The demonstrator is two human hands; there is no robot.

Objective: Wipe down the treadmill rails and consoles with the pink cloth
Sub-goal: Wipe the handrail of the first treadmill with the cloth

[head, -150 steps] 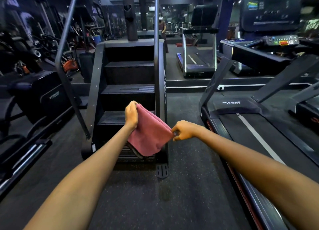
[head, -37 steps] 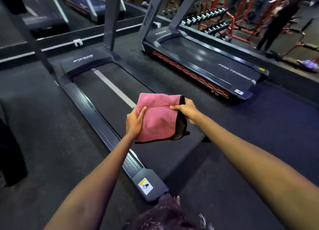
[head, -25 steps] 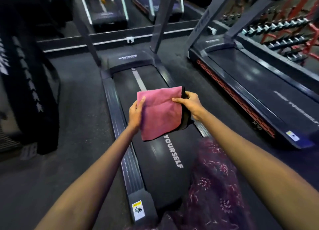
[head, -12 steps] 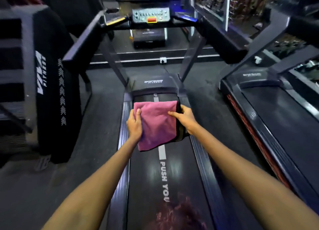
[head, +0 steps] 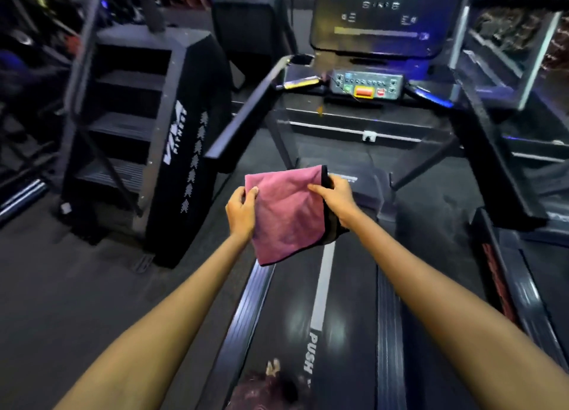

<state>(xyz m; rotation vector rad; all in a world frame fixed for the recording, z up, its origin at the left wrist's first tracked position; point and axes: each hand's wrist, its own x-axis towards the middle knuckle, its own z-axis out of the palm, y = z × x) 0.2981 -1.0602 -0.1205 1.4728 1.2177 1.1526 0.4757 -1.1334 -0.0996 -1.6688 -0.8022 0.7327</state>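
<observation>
I looked down a treadmill belt in a dim gym, its left rail and console ahead, a black stair machine to the left. The pink cloth hung folded above the belt, my left hand gripping one edge, my right hand pinching the other.
</observation>
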